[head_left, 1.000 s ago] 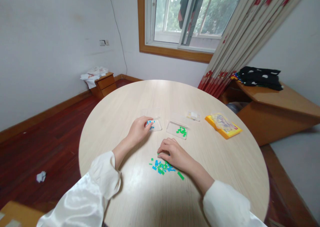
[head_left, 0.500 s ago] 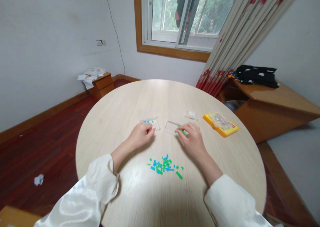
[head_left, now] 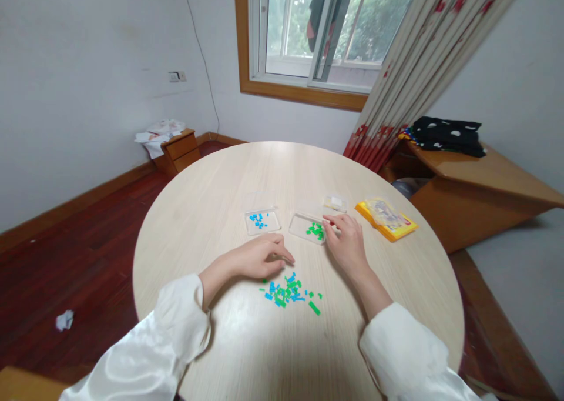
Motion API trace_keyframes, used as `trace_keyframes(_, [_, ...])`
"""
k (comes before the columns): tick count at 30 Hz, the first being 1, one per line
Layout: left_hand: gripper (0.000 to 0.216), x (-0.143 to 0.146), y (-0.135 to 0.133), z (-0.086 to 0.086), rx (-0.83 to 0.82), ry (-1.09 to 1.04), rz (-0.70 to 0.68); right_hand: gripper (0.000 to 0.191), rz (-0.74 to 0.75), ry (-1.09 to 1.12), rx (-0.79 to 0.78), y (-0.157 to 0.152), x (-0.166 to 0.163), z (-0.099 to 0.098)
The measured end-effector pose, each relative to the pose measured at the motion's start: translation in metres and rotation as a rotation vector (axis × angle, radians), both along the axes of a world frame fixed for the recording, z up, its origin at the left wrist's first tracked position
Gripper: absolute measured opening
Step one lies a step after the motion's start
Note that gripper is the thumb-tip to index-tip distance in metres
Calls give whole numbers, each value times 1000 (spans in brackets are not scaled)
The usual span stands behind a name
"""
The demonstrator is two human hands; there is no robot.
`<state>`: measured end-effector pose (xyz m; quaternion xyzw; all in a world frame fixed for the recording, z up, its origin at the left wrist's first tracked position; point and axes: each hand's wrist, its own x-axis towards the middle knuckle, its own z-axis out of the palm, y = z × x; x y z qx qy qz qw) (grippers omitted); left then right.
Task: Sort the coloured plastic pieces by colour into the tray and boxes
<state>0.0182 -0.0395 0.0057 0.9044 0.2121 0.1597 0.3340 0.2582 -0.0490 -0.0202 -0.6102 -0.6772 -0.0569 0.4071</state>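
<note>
A mixed pile of small blue and green building bricks [head_left: 286, 291] lies on the round wooden table [head_left: 247, 354]. My left hand [head_left: 259, 256] is just above and behind the pile, its fingers apart and nothing between them. Beyond it sits a clear plastic box [head_left: 268, 229] holding several blue bricks [head_left: 257, 220]. To the right of that is a second clear box [head_left: 298, 227] with green bricks [head_left: 315, 231] gathered at its right end. My right hand [head_left: 345, 236] is at this box's right edge, thumb and forefinger parted, with no brick visible in it.
At the table's right stands a yellow box [head_left: 388, 221] with a clear plastic packet on top. A small clear case [head_left: 335, 203] lies left of it. A wooden cabinet [head_left: 489, 183] with dark cloth [head_left: 449, 136] leans beyond the right edge.
My left hand has moved from the blue-brick box down toward the pile, and its fingers have opened. My right hand has drawn back slightly rightward from the green bricks, its pinch now open.
</note>
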Motion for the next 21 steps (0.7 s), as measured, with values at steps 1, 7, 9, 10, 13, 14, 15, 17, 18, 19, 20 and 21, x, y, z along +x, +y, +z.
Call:
trace_keyframes(1, [30, 1, -2, 0, 15, 20, -32, 27, 4, 2, -1, 0, 0, 0])
trace_keyframes(7, [38, 7, -6, -3, 127, 104, -88, 26, 17, 11, -4, 0, 0, -1])
trace_keyframes(9, [36, 7, -5, -4, 147, 116, -81, 26, 23, 9, -11, 0, 0, -1])
trace_keyframes(10, [35, 7, -5, -5, 156, 120, -81, 25, 26, 9, -14, 0, 0, -1])
trace_keyframes(13, [27, 7, -4, -4, 170, 113, -85, 24, 31, 11, -15, 0, 0, 0])
trace_keyframes(14, [24, 7, -4, -4, 172, 106, -84, 24, 31, 13, -14, 0, 0, 0])
trace_keyframes(15, [21, 7, -4, -4, 174, 96, -81, 24, 32, 15, -12, 0, 0, 0])
trace_keyframes(17, [17, 8, -3, -6, 176, 79, -71, 24, 38, 19, -13, 0, 0, -1])
trace_keyframes(18, [15, 9, -3, -7, 178, 73, -63, 23, 42, 20, -15, 0, 0, -1])
trace_keyframes(19, [14, 9, -2, -9, 182, 71, -56, 23, 47, 21, -18, 0, -1, -1])
trace_keyframes(20, [14, 10, -2, -12, 188, 71, -49, 22, 51, 20, -21, 0, -1, -1])
trace_keyframes(21, [14, 10, -1, -14, 194, 71, -40, 22, 55, 21, -23, 0, -1, -1])
